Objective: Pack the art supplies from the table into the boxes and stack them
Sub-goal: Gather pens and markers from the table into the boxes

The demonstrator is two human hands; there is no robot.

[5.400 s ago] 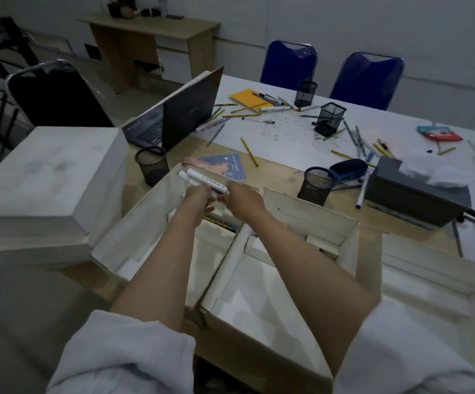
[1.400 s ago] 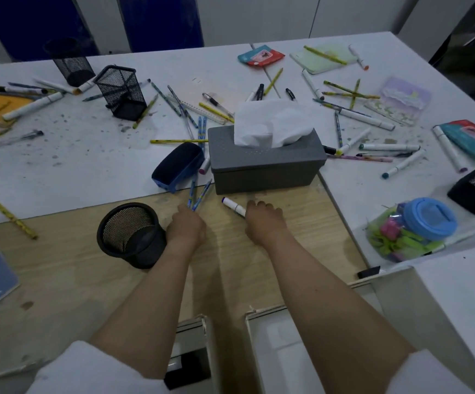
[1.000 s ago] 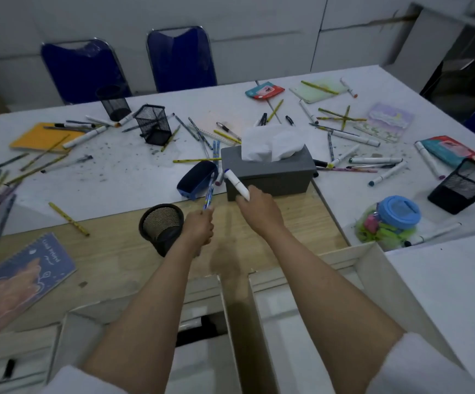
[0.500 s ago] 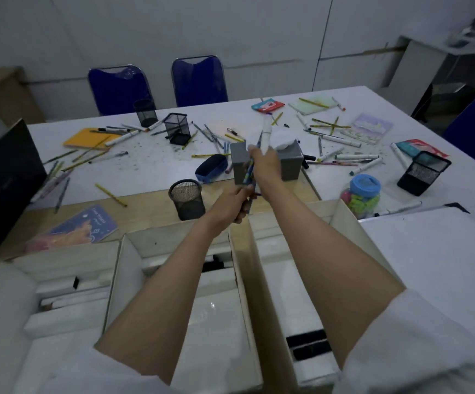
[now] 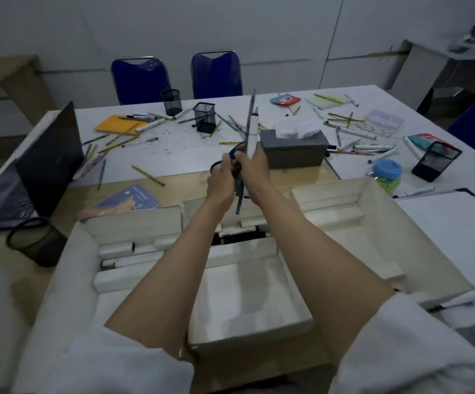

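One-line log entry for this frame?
phase: carry to boxes | right hand: grips white marker | left hand: holds blue pens | middle box: below hands

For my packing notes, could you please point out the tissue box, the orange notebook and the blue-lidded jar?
Tissue box [image 5: 296,150]: head view, grey front wall.
Orange notebook [image 5: 116,124]: head view, bare cover.
Blue-lidded jar [image 5: 387,170]: head view, lid.
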